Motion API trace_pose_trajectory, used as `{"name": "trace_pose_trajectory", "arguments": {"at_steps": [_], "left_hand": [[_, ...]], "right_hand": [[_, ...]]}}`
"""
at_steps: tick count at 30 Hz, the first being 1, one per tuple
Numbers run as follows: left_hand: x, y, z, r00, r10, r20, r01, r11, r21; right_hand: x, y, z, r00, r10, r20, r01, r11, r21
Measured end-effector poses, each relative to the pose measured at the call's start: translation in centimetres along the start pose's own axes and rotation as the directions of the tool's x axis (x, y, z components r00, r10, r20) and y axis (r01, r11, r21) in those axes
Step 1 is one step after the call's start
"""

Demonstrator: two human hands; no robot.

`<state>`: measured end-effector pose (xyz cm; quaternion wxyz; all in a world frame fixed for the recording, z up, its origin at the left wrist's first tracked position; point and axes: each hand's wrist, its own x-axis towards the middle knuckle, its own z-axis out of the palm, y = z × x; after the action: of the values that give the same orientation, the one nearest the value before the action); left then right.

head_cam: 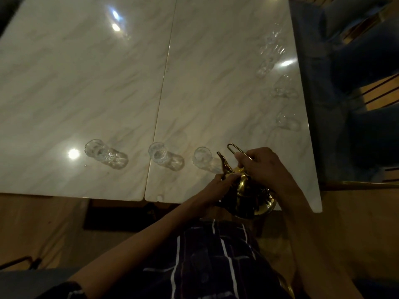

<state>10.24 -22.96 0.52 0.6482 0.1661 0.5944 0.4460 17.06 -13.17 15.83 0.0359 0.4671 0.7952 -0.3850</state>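
A: What do we have in our hands?

B: Our right hand curls tight round the wire handle of a gold teapot. The fingers are closed on it and the thumb is on top.

A: And the other?

B: Our left hand lies against the pot's upper body, just below the spout, with the fingers stretched onto the metal. We cannot tell whether they grip it or only rest there.

A: Where is the teapot?

B: It is at the near edge of the marble table, towards its right corner and right in front of our checked garment. The spout points away from us. We cannot tell if its base sits on the table.

A: What else is there?

B: Three clear glasses stand in a row along the near side. The nearest glass is just beside the spout, then comes the middle glass, and the left glass stands further off. More glasses, blurred, line the right edge, next to blue chairs.
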Motion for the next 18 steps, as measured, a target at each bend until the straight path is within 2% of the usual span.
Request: {"name": "trace_pose_trajectory", "arguments": {"at_steps": [13,18], "left_hand": [[0.46,-0.41,0.08,0.998,-0.065,-0.019,0.064,0.998,-0.017],[-0.1,-0.04,-0.22,1.0,-0.016,0.006,0.016,1.0,0.006]], "right_hand": [[-0.04,-0.05,0.15,1.0,-0.028,-0.011,0.027,0.999,-0.023],[-0.01,-0.09,0.24,0.999,-0.035,-0.01,0.034,0.999,-0.019]]}}
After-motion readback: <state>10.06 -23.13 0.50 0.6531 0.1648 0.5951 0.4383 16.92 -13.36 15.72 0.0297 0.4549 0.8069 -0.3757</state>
